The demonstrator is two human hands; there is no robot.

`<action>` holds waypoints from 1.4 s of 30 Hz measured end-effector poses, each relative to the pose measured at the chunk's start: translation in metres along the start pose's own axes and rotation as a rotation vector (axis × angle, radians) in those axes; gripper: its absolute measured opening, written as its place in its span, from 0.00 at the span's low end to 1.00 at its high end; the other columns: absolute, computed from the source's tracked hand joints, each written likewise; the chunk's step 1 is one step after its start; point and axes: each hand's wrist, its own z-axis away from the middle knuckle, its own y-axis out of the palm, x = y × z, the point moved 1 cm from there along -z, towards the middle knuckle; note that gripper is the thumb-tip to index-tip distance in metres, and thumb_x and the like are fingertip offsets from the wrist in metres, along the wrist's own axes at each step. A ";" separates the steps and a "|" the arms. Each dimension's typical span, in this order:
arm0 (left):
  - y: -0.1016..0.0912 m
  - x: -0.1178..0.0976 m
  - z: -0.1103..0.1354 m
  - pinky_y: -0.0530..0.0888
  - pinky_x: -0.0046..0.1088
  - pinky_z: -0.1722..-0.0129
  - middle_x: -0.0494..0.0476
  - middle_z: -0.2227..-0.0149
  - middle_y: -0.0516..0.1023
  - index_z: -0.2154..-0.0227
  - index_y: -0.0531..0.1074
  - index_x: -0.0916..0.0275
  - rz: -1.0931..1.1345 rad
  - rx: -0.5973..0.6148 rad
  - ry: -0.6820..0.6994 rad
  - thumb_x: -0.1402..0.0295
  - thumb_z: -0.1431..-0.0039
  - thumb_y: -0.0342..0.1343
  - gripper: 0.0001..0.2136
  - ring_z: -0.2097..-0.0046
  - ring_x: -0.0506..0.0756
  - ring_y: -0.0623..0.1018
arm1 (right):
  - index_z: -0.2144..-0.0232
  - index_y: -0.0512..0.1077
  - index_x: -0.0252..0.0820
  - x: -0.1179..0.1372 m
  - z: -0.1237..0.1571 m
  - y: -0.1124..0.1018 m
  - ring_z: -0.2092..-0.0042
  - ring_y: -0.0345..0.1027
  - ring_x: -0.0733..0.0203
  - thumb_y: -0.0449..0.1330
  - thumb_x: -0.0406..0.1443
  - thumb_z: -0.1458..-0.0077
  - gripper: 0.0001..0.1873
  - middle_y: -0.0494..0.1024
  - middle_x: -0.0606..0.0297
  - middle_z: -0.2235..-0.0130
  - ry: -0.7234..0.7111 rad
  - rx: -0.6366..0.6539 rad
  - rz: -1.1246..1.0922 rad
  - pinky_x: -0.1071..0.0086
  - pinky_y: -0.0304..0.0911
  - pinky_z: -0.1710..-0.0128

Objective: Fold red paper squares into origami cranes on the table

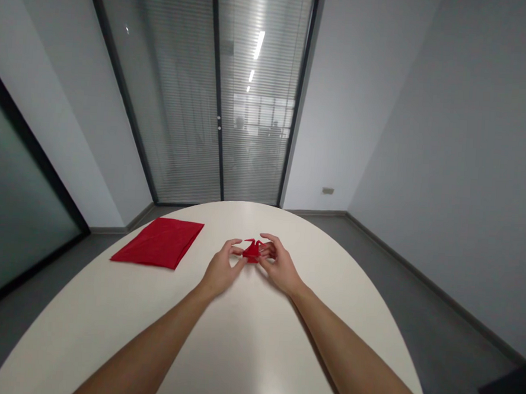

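Observation:
A small red folded paper crane (251,252) is between my two hands over the white table, with thin points sticking up from its top. My left hand (223,269) grips its left side, the thumb below and the fingers curled behind. On the right side, my right hand (282,268) pinches it the same way, with the index finger raised near the upper point. Parts of the crane's sides are covered by my fingertips. Left of my hands lies a flat, square red stack (159,244) that looks like thin paper sheets.
The round white table (236,350) fills the foreground, its curved edge beyond my hands. Past it are glass panels with blinds (182,126) in dark frames and a grey wall (460,173). A dark object (507,393) sits at the lower right corner.

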 end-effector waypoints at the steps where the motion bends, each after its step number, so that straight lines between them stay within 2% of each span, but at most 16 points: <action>1: 0.000 0.000 -0.001 0.72 0.36 0.50 0.55 0.60 0.82 0.49 0.66 0.59 0.012 -0.007 -0.005 0.69 0.43 0.59 0.19 0.56 0.56 0.80 | 0.42 0.61 0.45 0.001 0.000 0.001 0.62 0.74 0.62 0.61 0.32 0.46 0.29 0.76 0.62 0.59 0.002 0.011 -0.003 0.65 0.70 0.58; 4: 0.000 0.002 -0.003 0.73 0.34 0.53 0.55 0.63 0.82 0.54 0.70 0.60 0.039 -0.034 -0.011 0.69 0.44 0.58 0.14 0.59 0.56 0.81 | 0.42 0.61 0.45 0.000 0.001 0.002 0.63 0.74 0.62 0.62 0.31 0.47 0.30 0.76 0.63 0.60 0.028 0.020 -0.029 0.66 0.70 0.59; 7: 0.000 0.006 -0.005 0.73 0.33 0.54 0.56 0.63 0.82 0.61 0.74 0.61 0.062 -0.039 -0.006 0.68 0.44 0.59 0.08 0.60 0.56 0.81 | 0.42 0.60 0.47 -0.003 0.000 0.002 0.63 0.74 0.63 0.64 0.32 0.48 0.33 0.75 0.61 0.55 0.080 0.011 -0.055 0.65 0.70 0.59; 10: -0.001 0.009 -0.007 0.74 0.33 0.56 0.56 0.64 0.82 0.63 0.75 0.61 0.082 -0.062 -0.005 0.68 0.45 0.59 0.06 0.61 0.56 0.81 | 0.42 0.59 0.47 -0.008 0.000 0.000 0.63 0.75 0.63 0.66 0.35 0.49 0.34 0.75 0.60 0.53 0.128 0.001 -0.049 0.64 0.71 0.58; 12: -0.001 0.010 -0.007 0.74 0.33 0.57 0.56 0.65 0.82 0.64 0.74 0.61 0.099 -0.076 -0.006 0.68 0.45 0.58 0.06 0.62 0.56 0.80 | 0.44 0.62 0.45 -0.010 0.000 0.000 0.62 0.75 0.61 0.66 0.36 0.48 0.30 0.78 0.62 0.58 0.146 0.017 -0.039 0.63 0.70 0.58; 14: -0.001 0.011 -0.007 0.74 0.32 0.57 0.55 0.66 0.82 0.65 0.75 0.61 0.111 -0.078 -0.002 0.68 0.45 0.59 0.06 0.62 0.55 0.80 | 0.51 0.67 0.44 -0.010 0.001 0.000 0.61 0.75 0.59 0.65 0.37 0.47 0.21 0.79 0.63 0.62 0.153 0.044 -0.023 0.63 0.69 0.57; 16: -0.001 0.011 -0.006 0.74 0.32 0.57 0.55 0.66 0.82 0.65 0.76 0.61 0.122 -0.072 0.008 0.68 0.45 0.59 0.06 0.62 0.55 0.80 | 0.58 0.70 0.42 -0.009 0.001 0.000 0.60 0.75 0.58 0.65 0.38 0.45 0.13 0.80 0.62 0.62 0.152 0.059 -0.012 0.63 0.68 0.57; 18: -0.001 0.010 -0.006 0.74 0.32 0.57 0.56 0.65 0.82 0.66 0.77 0.61 0.137 -0.061 0.016 0.67 0.45 0.58 0.06 0.62 0.56 0.80 | 0.61 0.71 0.41 -0.007 0.000 0.001 0.59 0.75 0.58 0.64 0.38 0.45 0.11 0.80 0.61 0.61 0.153 0.060 -0.020 0.64 0.67 0.56; 24: -0.002 0.007 -0.006 0.75 0.33 0.59 0.56 0.66 0.83 0.67 0.78 0.62 0.152 -0.063 -0.020 0.67 0.47 0.59 0.06 0.63 0.56 0.80 | 0.61 0.73 0.40 -0.003 0.000 0.000 0.61 0.75 0.58 0.64 0.38 0.46 0.11 0.80 0.61 0.63 0.203 0.048 -0.070 0.64 0.67 0.57; 29: -0.003 0.005 -0.005 0.75 0.33 0.58 0.57 0.66 0.84 0.69 0.79 0.62 0.146 -0.062 -0.038 0.67 0.47 0.59 0.06 0.63 0.57 0.81 | 0.62 0.75 0.39 0.000 -0.001 0.000 0.61 0.74 0.58 0.60 0.43 0.42 0.13 0.81 0.60 0.63 0.243 0.055 -0.114 0.64 0.66 0.58; 33: -0.002 0.006 -0.005 0.75 0.32 0.59 0.57 0.67 0.84 0.69 0.80 0.62 0.156 -0.053 -0.046 0.65 0.48 0.60 0.07 0.64 0.56 0.81 | 0.61 0.74 0.39 -0.003 -0.001 0.001 0.64 0.73 0.59 0.65 0.45 0.47 0.16 0.81 0.61 0.65 0.275 0.055 -0.172 0.65 0.65 0.60; 42: 0.000 0.007 -0.006 0.75 0.31 0.62 0.56 0.67 0.83 0.67 0.79 0.62 0.164 -0.055 -0.070 0.63 0.48 0.61 0.09 0.66 0.55 0.80 | 0.62 0.76 0.36 -0.007 -0.002 0.000 0.72 0.65 0.64 0.65 0.47 0.46 0.19 0.77 0.66 0.73 0.287 0.081 -0.153 0.69 0.57 0.69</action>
